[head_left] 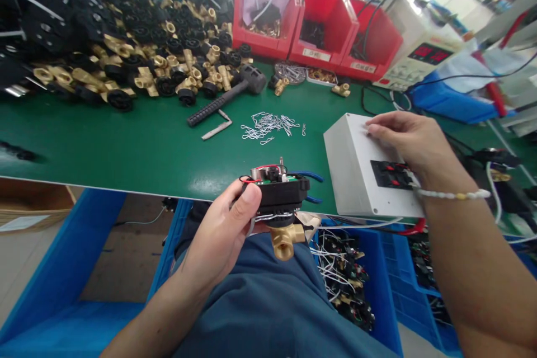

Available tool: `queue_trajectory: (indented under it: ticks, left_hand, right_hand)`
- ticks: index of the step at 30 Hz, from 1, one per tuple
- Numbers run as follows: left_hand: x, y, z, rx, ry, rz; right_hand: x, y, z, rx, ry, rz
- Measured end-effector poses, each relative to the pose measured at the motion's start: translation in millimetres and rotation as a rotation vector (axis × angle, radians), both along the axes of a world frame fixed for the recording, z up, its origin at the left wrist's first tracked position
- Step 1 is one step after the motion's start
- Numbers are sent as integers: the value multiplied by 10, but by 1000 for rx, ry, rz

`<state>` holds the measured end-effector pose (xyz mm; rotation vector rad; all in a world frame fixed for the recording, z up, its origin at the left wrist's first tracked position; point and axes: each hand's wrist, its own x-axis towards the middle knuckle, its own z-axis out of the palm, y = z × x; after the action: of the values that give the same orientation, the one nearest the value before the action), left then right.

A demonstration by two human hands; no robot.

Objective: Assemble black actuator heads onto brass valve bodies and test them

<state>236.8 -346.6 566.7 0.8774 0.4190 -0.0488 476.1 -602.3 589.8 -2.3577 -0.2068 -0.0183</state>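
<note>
My left hand (222,235) is closed round a motorised valve (279,201). The valve has an uncovered black housing with a circuit board and red wire on top, and a brass valve body (283,240) below. A wire clip shows between housing and brass. Just behind it, two blue tool handles (311,175) stick out. My right hand (413,137) rests over a grey box (352,165), its thumb and forefinger pinched at a small switch on the upper face, mostly covered by the fingertips. Black-and-red terminals (392,174) sit on that face, below the hand.
Loose wire clips (271,125), a hex key (217,126) and a rubber mallet (230,94) lie on the green table (104,145). Behind are many brass valves (146,78), red bins (268,45) and a power supply (423,50). Blue crates (384,285) stand below the edge.
</note>
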Motion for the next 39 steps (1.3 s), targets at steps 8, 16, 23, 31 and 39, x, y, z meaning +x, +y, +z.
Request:
queue_trajectory:
  ticks: [8, 16, 23, 31, 39]
  left_hand:
    - [-12, -38, 37, -95, -22, -19]
    - [-22, -31, -3, -143, -65, -9]
    - [-9, -7, -11, -89, -70, 29]
    - [-19, -32, 4, -145, -114, 10]
    - [-20, -46, 21, -153, -89, 50]
  right_hand:
    - [-40, 65, -55, 40, -95, 6]
    - [-63, 100, -23, -45, -146, -5]
    - [-58, 92, -31, -97, -143, -14]
    - [-58, 104, -24, -111, -139, -20]
    - [-63, 126, -16, -108, -135, -23]
